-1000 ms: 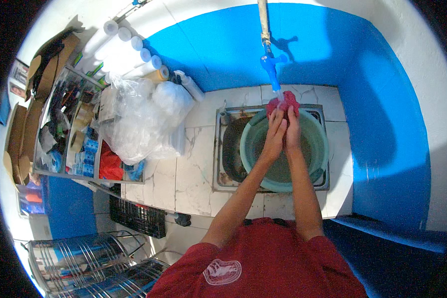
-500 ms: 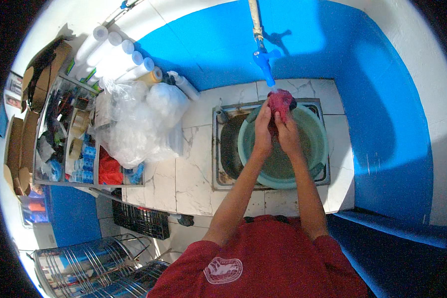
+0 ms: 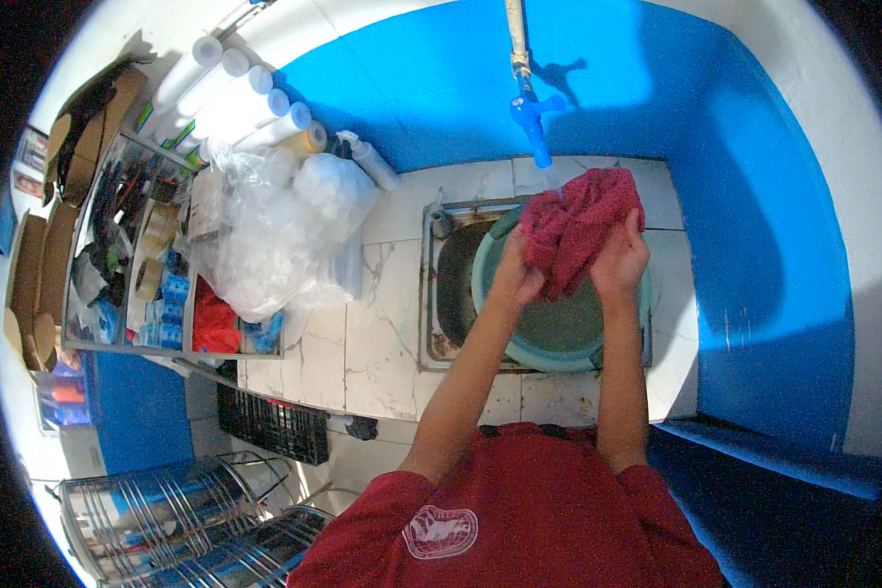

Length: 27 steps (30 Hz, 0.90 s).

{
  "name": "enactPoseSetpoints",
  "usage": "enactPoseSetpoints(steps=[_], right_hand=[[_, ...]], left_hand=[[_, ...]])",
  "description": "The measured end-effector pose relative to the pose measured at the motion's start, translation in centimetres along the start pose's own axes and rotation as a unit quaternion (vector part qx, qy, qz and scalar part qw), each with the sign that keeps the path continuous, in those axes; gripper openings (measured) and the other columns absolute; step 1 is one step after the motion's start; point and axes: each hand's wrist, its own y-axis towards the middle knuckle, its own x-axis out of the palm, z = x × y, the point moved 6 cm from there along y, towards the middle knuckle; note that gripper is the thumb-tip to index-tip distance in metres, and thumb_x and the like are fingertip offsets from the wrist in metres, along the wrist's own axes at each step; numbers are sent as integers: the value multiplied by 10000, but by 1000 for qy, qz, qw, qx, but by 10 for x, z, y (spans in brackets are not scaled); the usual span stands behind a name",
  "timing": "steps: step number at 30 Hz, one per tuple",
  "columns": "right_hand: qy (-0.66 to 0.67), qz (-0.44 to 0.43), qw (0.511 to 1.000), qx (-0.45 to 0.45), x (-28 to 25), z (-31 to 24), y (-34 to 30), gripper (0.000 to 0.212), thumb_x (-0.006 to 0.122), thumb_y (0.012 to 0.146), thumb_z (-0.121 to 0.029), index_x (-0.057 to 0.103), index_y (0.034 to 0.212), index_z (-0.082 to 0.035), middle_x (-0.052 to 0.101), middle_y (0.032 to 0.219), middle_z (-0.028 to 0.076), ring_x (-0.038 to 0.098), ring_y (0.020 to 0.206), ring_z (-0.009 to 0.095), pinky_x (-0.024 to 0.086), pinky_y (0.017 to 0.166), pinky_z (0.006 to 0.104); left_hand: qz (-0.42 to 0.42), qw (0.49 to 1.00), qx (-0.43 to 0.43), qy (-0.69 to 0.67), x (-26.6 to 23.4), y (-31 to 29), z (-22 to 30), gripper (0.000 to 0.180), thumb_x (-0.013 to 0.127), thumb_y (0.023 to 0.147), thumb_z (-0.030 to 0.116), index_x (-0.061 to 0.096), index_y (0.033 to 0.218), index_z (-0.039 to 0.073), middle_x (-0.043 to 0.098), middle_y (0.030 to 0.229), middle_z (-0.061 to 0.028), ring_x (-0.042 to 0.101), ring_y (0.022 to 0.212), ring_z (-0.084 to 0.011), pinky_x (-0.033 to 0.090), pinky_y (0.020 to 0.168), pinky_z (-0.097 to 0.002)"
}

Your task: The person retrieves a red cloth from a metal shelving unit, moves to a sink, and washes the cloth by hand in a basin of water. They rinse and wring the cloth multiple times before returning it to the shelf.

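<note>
A dark red cloth (image 3: 583,223) is spread between my two hands beneath a blue tap (image 3: 532,122), and water from the spout runs onto it. My left hand (image 3: 515,273) grips the cloth's lower left side. On its right side my right hand (image 3: 621,259) has hold of it, thumb up along the edge. Below the cloth sits a green round basin (image 3: 559,359) with cloudy water in it, set over the metal sink (image 3: 443,343). The cloth hides the basin's far part.
Left of the sink, clear plastic bags (image 3: 284,225) lie on the tiled counter (image 3: 387,314). A spray bottle (image 3: 370,162) and white rolls (image 3: 235,108) stand against the blue wall. A divided organizer (image 3: 132,245) holds small supplies. Below are a black crate (image 3: 274,423) and metal-framed chairs (image 3: 157,510).
The bunched cloth has been opened out into a wider sheet. My hands have moved apart, the right one farther to the right.
</note>
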Motion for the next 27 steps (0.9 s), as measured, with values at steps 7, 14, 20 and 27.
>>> enactPoseSetpoints(steps=[7, 14, 20, 27], right_hand=[[14, 1, 1000, 12, 0, -12, -4, 456, 455, 1013, -354, 505, 1336, -35, 565, 1336, 135, 521, 1245, 324, 365, 1088, 505], [-92, 66, 993, -31, -3, -16, -16, 460, 473, 1014, -345, 494, 1353, -34, 557, 1343, 134, 509, 1261, 302, 382, 1078, 484], [-375, 166, 907, -93, -4, -23, -32, 452, 532, 1002, -355, 545, 1306, -21, 622, 1216, 99, 595, 1110, 260, 461, 962, 382], [-551, 28, 827, -107, 20, 46, -38, 541, 487, 1003, -468, 548, 1305, -23, 606, 1215, 107, 551, 1123, 242, 393, 1013, 366]], left_hand=[[66, 864, -260, -426, -14, 25, -43, 339, 441, 1023, 307, 566, 1244, 83, 623, 1240, -103, 597, 1136, -273, 455, 1008, -434], [47, 917, -237, -319, -30, 32, -43, 321, 416, 1019, 271, 581, 1200, 62, 636, 1193, -126, 606, 1100, -293, 457, 989, -445], [24, 897, -263, -354, -10, 36, -29, 309, 401, 1021, 230, 577, 1206, 57, 631, 1189, -122, 605, 1089, -271, 439, 1008, -420], [74, 907, -378, -172, 17, 10, -52, 393, 358, 1046, 350, 558, 1255, 86, 606, 1217, -45, 569, 1097, -191, 424, 1000, -342]])
